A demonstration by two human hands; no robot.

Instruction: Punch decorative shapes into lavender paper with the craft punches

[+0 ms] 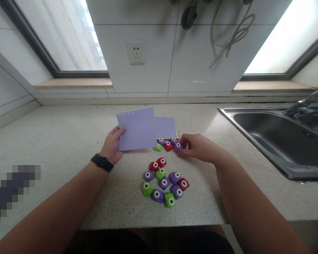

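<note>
My left hand (113,141) pinches a lilac sheet of paper (137,130) by its left side, thumb on top. A short row of small cut-outs runs along the sheet's upper left edge. Behind its right side lies a stack of paper (166,127), lilac on top, partly covered. My right hand (194,146) has its fingers closed around the right side of a purple craft punch (178,146) on the counter. Beside that punch stand a red punch (168,146), a green punch (158,147) and two more purple ones.
Nearer me, several red, green and purple craft punches (164,182) stand loosely grouped on the speckled counter (116,197). A steel sink (265,141) with a faucet (304,102) is at the right. A tiled wall with a socket (136,53) rises behind.
</note>
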